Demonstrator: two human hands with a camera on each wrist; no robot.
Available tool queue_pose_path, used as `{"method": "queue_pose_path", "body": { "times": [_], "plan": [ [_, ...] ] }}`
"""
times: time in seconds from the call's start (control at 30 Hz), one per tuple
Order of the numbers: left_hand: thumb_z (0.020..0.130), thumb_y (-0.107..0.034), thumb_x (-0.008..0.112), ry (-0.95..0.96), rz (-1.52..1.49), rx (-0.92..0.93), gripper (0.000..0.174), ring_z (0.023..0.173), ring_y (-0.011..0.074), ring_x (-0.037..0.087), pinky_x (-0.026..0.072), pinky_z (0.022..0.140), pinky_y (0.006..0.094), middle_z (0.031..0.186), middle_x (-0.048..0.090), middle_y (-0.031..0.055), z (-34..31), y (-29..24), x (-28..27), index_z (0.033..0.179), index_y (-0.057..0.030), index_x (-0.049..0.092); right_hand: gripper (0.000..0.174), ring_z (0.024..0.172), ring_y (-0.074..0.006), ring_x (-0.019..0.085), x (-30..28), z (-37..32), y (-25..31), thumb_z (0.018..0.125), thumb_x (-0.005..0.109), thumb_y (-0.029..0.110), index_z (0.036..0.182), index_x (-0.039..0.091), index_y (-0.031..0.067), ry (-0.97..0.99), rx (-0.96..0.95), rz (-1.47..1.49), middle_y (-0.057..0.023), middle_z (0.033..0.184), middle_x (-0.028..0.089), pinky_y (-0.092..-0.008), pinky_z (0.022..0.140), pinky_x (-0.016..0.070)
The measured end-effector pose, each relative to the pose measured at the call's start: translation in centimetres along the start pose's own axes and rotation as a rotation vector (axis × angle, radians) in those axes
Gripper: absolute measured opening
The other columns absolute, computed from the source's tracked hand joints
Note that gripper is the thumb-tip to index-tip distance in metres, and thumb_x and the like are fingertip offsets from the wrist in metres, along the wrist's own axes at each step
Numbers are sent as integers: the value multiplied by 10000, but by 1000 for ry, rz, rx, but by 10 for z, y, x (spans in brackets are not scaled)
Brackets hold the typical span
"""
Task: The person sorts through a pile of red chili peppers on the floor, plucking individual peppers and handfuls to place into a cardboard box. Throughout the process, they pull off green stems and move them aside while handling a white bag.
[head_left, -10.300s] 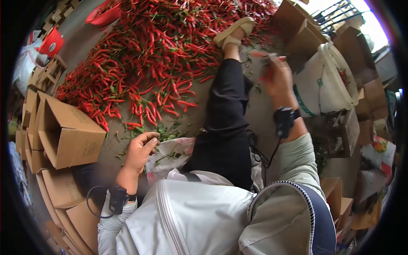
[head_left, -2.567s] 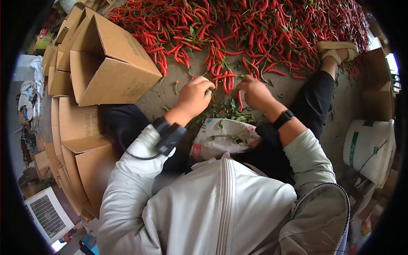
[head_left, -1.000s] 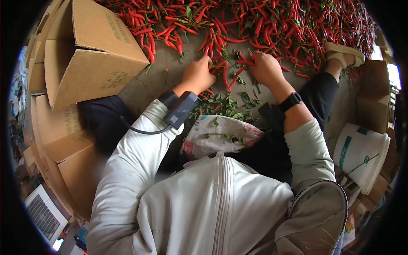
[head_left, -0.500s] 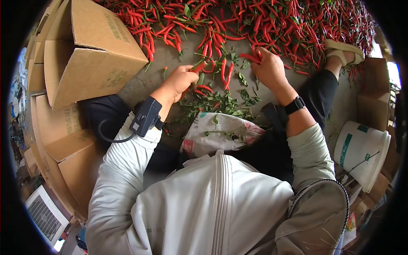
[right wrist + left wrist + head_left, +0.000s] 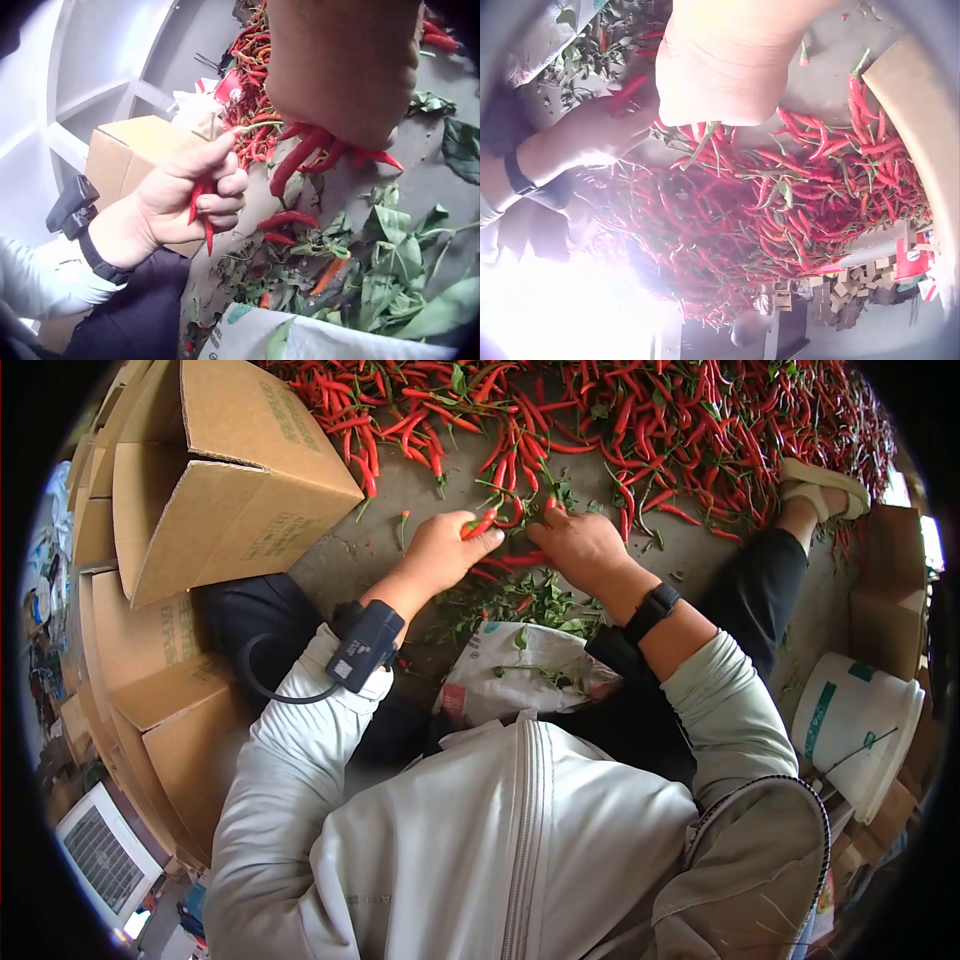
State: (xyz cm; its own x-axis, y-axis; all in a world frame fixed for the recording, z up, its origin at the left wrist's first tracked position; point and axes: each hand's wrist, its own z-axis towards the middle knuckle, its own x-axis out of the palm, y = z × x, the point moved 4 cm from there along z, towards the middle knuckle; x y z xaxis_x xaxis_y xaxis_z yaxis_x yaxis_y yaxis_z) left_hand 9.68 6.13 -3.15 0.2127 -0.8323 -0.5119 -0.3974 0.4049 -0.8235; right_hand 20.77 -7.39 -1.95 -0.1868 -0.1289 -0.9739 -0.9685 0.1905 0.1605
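My left hand (image 5: 440,548) curls its fingers round several red chili peppers (image 5: 199,204), whose tips poke out below the fist; a green stem (image 5: 262,126) sticks up by the thumb. Close beside it on the right, my right hand (image 5: 585,548) grips more red chilies (image 5: 300,159), which hang out under its palm in the right wrist view. Its fingertips are hidden there behind the back of the hand. Below the hands, loose green leaves (image 5: 530,605) and a few chilies lie on the floor, at the edge of a white printed sack (image 5: 515,660).
A large heap of red chilies (image 5: 680,430) spreads over the floor ahead. An open cardboard box (image 5: 260,520) stands at the left, with more boxes behind it. A white bucket (image 5: 850,730) is at the right, near the outstretched leg and its sandal (image 5: 825,485).
Over the last half second my right hand has swung left with its chilies, close to the left hand. The left hand has shifted slightly right and turned, still holding chilies.
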Motion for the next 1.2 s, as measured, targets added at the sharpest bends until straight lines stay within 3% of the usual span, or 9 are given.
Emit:
{"method": "queue_pose_path", "body": {
  "times": [0.17, 0.3, 0.43, 0.53, 0.6, 0.87, 1.0, 1.13, 1.2],
  "plan": [
    [669, -120, 629, 213, 597, 107, 214, 855, 328, 548, 457, 737, 402, 876, 581, 132, -8, -11, 17, 872, -56, 601, 149, 720, -280, 601, 0, -8, -5, 708, 547, 105, 856, 552, 89, 43, -12, -60, -89, 856, 545, -368, 602, 493],
    [658, -99, 632, 215, 671, 152, 210, 854, 321, 549, 457, 717, 392, 853, 573, 121, -8, -19, 17, 862, -59, 598, 137, 719, -298, 588, -18, -16, -13, 670, 572, 114, 796, 549, 66, -83, 104, 83, -105, 825, 555, -382, 626, 482],
    [661, -60, 623, 84, 370, 155, 194, 724, 252, 567, 451, 635, 347, 800, 554, 103, -10, -29, 1, 852, -57, 589, 225, 740, -328, 570, -49, -18, -33, 626, 589, 177, 793, 534, 37, -267, 287, 386, -148, 743, 581, -411, 646, 457],
    [705, -66, 616, 12, -53, 95, 169, 591, 105, 500, 406, 523, 257, 715, 516, -6, -7, -19, -18, 870, -71, 582, 251, 745, -328, 571, -57, -7, -36, 627, 597, 214, 805, 551, 42, -108, 364, 488, -150, 753, 588, -419, 650, 455],
    [691, -114, 658, -52, -863, -168, 169, 577, 81, 488, 384, 492, 221, 685, 539, -10, -6, -12, -35, 843, -75, 595, 261, 757, -321, 576, -57, 5, -28, 631, 607, 243, 818, 576, 64, -106, 333, 480, -145, 757, 599, -418, 665, 456],
    [759, -116, 650, -282, -923, -184, 114, 535, 46, 465, 359, 486, 200, 616, 504, -46, 15, 15, -55, 848, -67, 600, 235, 724, -297, 594, -12, 61, -10, 690, 610, 276, 820, 600, 81, -32, 347, 177, -112, 745, 621, -401, 661, 470],
    [756, -195, 663, -254, -760, -204, 158, 507, 74, 489, 389, 475, 249, 623, 547, -11, 38, 15, -44, 804, -57, 605, 226, 731, -306, 597, -9, 55, -16, 677, 601, 244, 806, 609, 59, 26, 342, 258, -128, 749, 622, -401, 651, 474],
    [663, -365, 706, -220, 190, -86, 371, 658, 302, 600, 467, 622, 361, 699, 617, 147, 63, -10, -26, 784, -26, 612, 194, 633, -269, 588, -24, 25, -40, 656, 611, 203, 772, 593, 49, -194, 446, 741, -134, 694, 602, -369, 596, 460],
    [644, -374, 712, -145, 490, 2, 392, 688, 321, 603, 475, 646, 386, 728, 621, 157, 72, -18, -9, 778, -22, 603, 166, 523, -109, 477, -29, 5, -52, 675, 645, 121, 710, 510, 32, -244, 605, 1029, -33, 579, 513, -284, 506, 409]
  ]
}}
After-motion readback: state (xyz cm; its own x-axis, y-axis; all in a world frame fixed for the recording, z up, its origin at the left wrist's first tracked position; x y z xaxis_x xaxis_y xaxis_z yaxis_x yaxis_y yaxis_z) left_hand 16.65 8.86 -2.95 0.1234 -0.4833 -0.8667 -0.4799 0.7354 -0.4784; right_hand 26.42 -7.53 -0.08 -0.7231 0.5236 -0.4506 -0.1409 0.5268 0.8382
